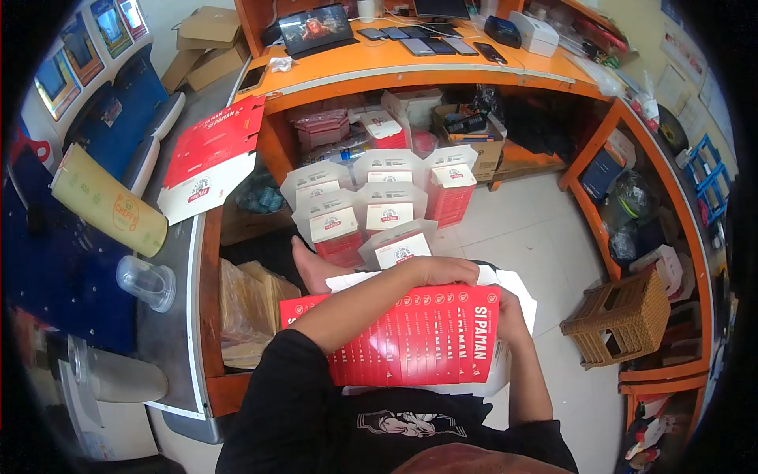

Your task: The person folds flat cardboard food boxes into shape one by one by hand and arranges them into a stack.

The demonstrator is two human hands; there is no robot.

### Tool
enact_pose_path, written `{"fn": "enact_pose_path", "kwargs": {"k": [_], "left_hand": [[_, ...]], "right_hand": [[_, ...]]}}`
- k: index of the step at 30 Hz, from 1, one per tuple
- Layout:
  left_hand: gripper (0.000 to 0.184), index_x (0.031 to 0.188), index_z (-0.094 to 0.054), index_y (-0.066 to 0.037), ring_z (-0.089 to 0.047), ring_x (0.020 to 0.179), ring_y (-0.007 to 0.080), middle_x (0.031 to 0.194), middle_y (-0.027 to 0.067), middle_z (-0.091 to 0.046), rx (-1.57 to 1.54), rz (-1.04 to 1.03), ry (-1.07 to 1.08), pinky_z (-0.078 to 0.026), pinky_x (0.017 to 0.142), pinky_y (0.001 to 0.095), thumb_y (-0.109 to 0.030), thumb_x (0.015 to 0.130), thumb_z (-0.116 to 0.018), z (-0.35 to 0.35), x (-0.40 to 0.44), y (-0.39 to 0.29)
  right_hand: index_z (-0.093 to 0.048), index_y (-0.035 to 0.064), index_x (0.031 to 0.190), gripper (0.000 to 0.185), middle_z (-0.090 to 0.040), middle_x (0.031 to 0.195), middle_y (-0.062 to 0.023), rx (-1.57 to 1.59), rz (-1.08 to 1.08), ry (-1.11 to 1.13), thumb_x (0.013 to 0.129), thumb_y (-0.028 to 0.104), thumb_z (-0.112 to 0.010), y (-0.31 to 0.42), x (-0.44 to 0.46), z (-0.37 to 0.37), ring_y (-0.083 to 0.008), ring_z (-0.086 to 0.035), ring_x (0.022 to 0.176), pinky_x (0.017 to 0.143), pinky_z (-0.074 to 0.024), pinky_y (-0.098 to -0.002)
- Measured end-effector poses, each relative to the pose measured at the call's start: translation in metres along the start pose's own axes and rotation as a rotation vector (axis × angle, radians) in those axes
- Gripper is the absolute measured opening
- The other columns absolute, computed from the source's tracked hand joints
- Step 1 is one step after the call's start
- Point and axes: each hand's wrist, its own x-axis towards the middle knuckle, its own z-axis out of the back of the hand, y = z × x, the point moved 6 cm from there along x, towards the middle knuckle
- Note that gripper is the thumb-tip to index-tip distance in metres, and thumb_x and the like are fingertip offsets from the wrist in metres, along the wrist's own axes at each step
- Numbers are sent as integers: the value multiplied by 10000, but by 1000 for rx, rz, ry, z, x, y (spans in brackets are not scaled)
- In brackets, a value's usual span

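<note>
A fanned stack of flat red printed cartons (379,347) rests on my lap, each overlapping the one beside it. My left forearm lies across the stack, and my left hand (448,271) is closed at its upper right edge, with the fingertips hidden. My right hand (512,317) curls around the right end of the stack, its fingers mostly behind the cartons. White carton flaps (519,296) stick out beyond both hands. In front of my lap, several folded red and white boxes (335,225) stand upright on the floor with their lids raised.
On the grey counter at left lie a flat red and white carton (213,154), a tall yellow cup (110,201) and a clear plastic cup (146,283). An orange desk (316,75) with phones and a tablet (316,31) stands ahead. A woven basket (620,316) sits at right.
</note>
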Motion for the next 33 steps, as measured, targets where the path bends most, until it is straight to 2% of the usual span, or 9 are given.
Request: {"fn": "enact_pose_path", "kwargs": {"k": [6,11,13,16,20,23,28,29,33], "left_hand": [[220,906,-609,-75,-473,884,126,888,11,-519,-21,91,13,-399,807,275,-293,910,-582,-10,-6,-10],[224,866,-646,-91,-481,958,139,978,41,-514,203,-84,19,-409,858,301,-307,885,-588,-7,5,-5],[222,866,-647,-95,-488,944,141,1036,53,-501,80,27,-20,-414,857,300,-310,875,-592,-8,-1,-7],[227,910,-636,-104,-474,979,156,1058,71,-487,32,106,-8,-386,903,304,-322,881,-578,-7,-3,-8],[281,1034,-610,-101,-481,1007,161,1071,77,-481,-33,146,-12,-401,902,318,-327,867,-586,-7,-6,-7],[393,1151,-554,-81,-510,968,159,1066,90,-493,-164,170,-47,-437,858,335,-318,841,-601,-7,-15,-13],[718,1366,-482,-48,-592,1137,288,1233,197,-582,381,195,-156,-464,981,387,-527,856,-642,12,-28,-19],[792,1401,-478,-40,-595,1190,318,1288,223,-591,560,217,-205,-460,1017,394,-596,861,-642,18,-36,-18],[1058,1420,-528,11,-559,1289,378,1416,284,-539,641,402,-146,-432,1076,426,-853,810,-513,0,-82,-14]], "right_hand": [[-716,0,1030,184,-743,953,-57,44,14,-14,865,55,-775,-12,-13,-2,-106,-674,874,780,-563,-284],[-656,4,1103,239,-711,1033,-60,27,-2,89,889,55,-750,-11,-2,-14,-124,-680,908,837,-549,-281],[-576,24,1195,312,-680,1063,-66,143,28,98,927,103,-715,-8,0,-18,-116,-673,876,813,-540,-282],[-576,64,1185,323,-655,1109,-38,488,-265,-89,937,226,-705,2,-4,8,-124,-649,910,815,-538,-310],[-582,66,1026,147,-675,879,-33,381,-130,-54,1033,213,-585,5,3,1,-69,-626,751,678,-494,-232],[-534,81,897,208,-659,855,-18,377,-99,-114,1056,214,-552,4,6,-18,-53,-609,793,690,-484,-222],[-550,46,1111,298,-660,921,-51,323,-52,-207,1093,324,-444,21,-9,-10,-109,-628,808,735,-504,-273],[-520,29,1238,417,-628,1123,-116,285,-24,-219,1104,387,-355,16,-19,-6,-164,-627,977,874,-501,-334],[-467,22,1316,514,-527,1310,-133,469,-86,-224,1094,462,-322,-39,-88,-44,-189,-530,1199,1050,-435,-378]]}}
